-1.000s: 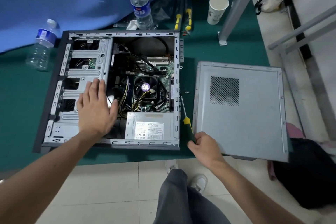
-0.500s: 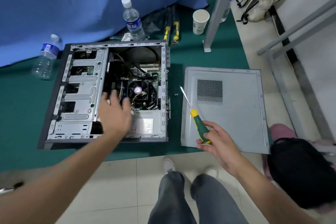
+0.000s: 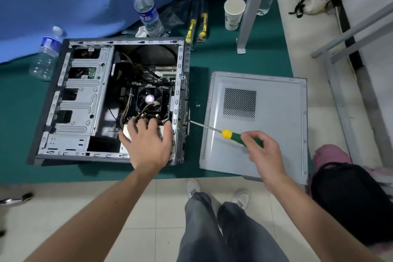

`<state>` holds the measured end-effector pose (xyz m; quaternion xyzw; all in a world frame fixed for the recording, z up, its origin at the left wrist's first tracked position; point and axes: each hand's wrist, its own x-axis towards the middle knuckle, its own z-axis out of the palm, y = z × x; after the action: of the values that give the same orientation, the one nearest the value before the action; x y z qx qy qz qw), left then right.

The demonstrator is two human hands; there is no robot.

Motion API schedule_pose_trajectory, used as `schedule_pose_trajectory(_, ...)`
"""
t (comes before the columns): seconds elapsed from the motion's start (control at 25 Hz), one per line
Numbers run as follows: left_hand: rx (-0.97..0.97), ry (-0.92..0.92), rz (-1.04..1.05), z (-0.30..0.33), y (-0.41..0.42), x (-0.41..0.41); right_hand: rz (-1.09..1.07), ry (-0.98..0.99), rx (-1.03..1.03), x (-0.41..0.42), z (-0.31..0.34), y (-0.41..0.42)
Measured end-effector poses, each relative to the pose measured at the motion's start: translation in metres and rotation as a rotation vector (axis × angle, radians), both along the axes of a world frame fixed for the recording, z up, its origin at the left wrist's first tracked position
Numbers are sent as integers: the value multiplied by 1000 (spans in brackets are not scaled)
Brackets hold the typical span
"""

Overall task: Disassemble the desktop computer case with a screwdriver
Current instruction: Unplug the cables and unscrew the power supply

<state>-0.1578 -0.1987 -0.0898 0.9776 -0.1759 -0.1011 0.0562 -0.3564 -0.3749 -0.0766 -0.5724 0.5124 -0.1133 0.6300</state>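
The computer case lies open on its side on the green mat, its fan facing up. The left hand rests with fingers spread on the power supply in the case's near right corner. The right hand pinches the green handle of the screwdriver, whose tip touches the case's right edge. The removed side panel lies flat just right of the case, with 2 small screws between them.
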Motion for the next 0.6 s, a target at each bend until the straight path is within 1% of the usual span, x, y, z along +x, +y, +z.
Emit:
schedule_pose_trajectory(0.08, -17, -22, -7, -2, 0, 0, 12, -1, -12, -1, -4, -4)
schedule_pose_trajectory(0.2, -21, -28, -4, -2, -1, -1, 104, -2, -23, 0, -7, -6)
schedule_pose_trajectory(0.28, -27, -32, -4, -2, -2, 0, 128, -8, -18, 3, -9, -7)
schedule_pose_trajectory(0.6, -20, -38, 1, -2, -2, -1, 100, -17, -16, 1, -13, -12)
